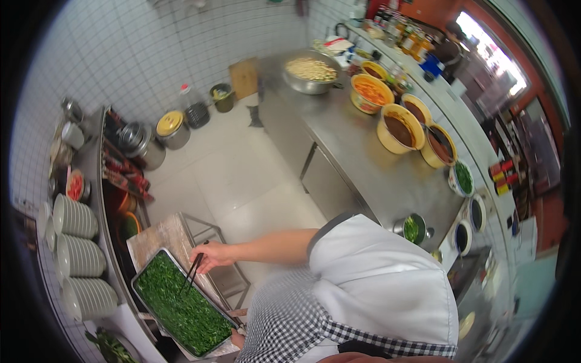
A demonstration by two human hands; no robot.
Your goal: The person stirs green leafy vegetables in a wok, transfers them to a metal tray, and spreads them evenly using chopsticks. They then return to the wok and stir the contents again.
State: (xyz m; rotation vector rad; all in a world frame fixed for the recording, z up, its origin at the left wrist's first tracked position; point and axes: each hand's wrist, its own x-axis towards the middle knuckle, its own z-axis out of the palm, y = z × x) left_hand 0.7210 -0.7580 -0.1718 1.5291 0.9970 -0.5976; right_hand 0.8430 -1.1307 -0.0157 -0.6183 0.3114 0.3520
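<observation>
My right hand (209, 257) grips a pair of dark chopsticks (194, 274), whose tips reach into chopped green leaves (181, 304). The greens fill a rectangular metal tray (160, 250), lying slanted on a board wrapped in plastic film (154, 238). My left hand (237, 338), partly hidden by the checked apron, is at the tray's near corner and seems to hold its rim.
Stacked white plates (79, 256) stand on the left shelf. Across the tiled floor (231, 181), a steel counter (327, 118) carries a metal bowl (311, 86) and several yellow tubs of sauce (394, 147). A person (454, 50) is beyond the ledge.
</observation>
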